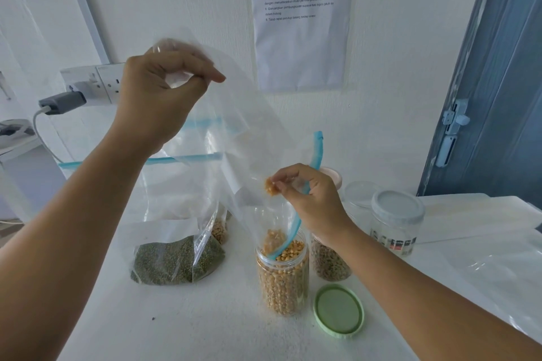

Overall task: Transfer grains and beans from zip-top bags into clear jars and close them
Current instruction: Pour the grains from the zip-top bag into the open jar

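Your left hand (164, 91) pinches bottom corner of bag (234, 138), held high and upended; mung bag (176, 255) stands on table (176, 331) below; bag's blue zip mouth dips into open jar (283, 278) — jar nearly full of yellow grains; your right hand (311, 202) pinches bag near zip, few grains caught at fingertips; green lid (338, 311) lies flat just right of jar; brown-filled jar (330, 261) behind — lidded empty jar (394, 223) farther right.

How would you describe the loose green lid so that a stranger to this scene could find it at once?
Start at the white table and find the open jar of yellow kernels near its front. The green lid lies flat just right of that jar. It alone is green and off its jar.
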